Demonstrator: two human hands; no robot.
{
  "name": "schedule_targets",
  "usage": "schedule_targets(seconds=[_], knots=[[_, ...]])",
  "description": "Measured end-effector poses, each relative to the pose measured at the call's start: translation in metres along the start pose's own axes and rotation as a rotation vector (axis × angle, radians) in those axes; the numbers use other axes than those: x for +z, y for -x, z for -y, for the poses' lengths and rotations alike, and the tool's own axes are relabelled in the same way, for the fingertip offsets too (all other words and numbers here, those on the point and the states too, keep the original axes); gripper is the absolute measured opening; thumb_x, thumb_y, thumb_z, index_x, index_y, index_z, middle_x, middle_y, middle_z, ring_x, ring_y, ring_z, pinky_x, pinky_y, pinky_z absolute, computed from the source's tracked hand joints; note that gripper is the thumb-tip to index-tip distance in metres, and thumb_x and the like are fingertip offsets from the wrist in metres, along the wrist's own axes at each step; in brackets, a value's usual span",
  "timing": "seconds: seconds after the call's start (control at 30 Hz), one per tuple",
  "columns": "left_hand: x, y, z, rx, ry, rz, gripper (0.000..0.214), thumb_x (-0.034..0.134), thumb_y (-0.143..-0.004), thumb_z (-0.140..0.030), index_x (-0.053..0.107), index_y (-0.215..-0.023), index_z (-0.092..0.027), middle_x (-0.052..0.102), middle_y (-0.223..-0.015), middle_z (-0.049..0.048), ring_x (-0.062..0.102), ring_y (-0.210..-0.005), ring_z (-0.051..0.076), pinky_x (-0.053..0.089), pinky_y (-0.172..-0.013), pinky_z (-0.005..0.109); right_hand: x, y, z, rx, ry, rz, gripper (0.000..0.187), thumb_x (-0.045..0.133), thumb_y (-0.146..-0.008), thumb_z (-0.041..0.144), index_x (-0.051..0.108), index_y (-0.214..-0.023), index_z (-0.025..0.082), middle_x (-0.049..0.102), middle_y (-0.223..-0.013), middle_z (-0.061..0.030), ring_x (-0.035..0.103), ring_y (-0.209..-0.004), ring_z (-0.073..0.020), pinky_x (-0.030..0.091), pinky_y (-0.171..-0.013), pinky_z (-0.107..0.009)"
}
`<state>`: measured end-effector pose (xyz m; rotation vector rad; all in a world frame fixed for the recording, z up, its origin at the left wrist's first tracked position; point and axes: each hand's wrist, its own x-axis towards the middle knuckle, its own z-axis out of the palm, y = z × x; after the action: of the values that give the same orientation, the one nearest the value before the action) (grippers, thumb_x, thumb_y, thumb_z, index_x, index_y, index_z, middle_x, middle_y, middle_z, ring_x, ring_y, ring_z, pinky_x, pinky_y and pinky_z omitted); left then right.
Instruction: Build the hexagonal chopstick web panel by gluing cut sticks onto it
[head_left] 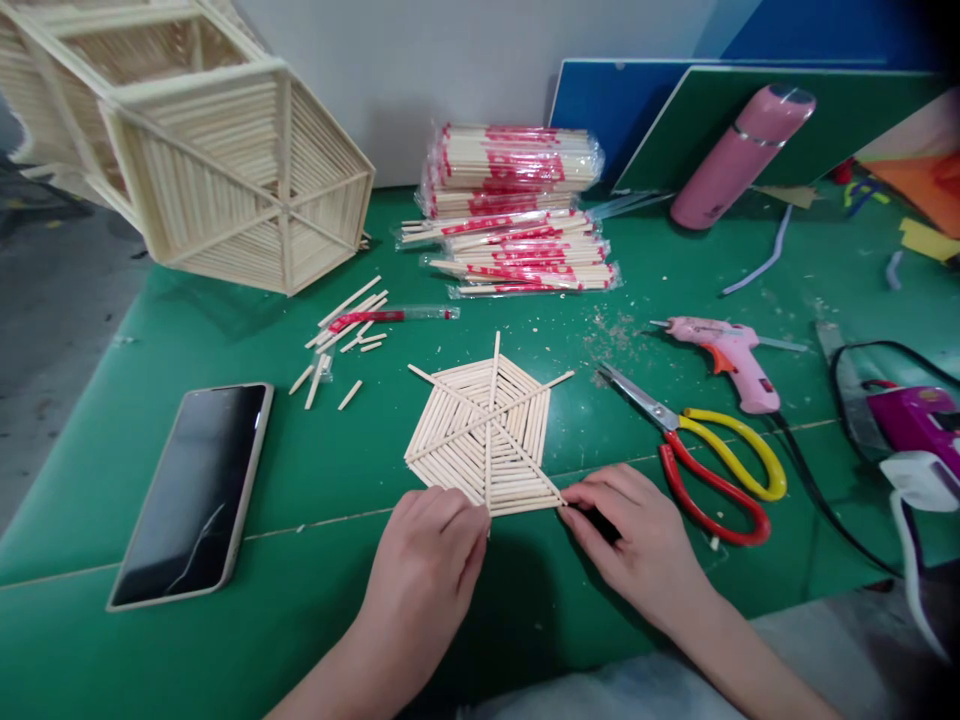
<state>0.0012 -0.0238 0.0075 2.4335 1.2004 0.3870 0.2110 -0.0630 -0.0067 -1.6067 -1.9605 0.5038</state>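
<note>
A flat hexagon panel made of glued wooden sticks lies on the green table in front of me. My left hand rests at its near edge, fingers curled down onto the lowest sticks. My right hand sits at the panel's near right corner, fingertips pinched together at the end of a stick there. Whether either hand actually grips a loose stick is hidden by the fingers.
Red-and-yellow scissors and a pink glue gun lie to the right. A phone lies left. Loose cut sticks, wrapped chopstick packs, a large stick lantern frame and a pink flask are farther back.
</note>
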Motion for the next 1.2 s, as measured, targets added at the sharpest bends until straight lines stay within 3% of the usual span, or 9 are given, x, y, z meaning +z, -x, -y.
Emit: schedule_targets(seconds=[1.2], knots=[[-0.0030,-0.0052,-0.0007,0.023,-0.022,0.023,0.021,0.040,-0.081,-0.012,0.059,-0.073,-0.017,0.057,-0.066,0.0029,0.050,-0.063,0.017,0.038,-0.060,0.030,-0.0003,0.0005,-0.0009,0.002,-0.004,0.003,0.011,0.053,-0.080,0.021,0.062,-0.086,0.018,0.060,-0.079,-0.0042,0.053,-0.074,-0.0161,0.043,-0.068,-0.031]])
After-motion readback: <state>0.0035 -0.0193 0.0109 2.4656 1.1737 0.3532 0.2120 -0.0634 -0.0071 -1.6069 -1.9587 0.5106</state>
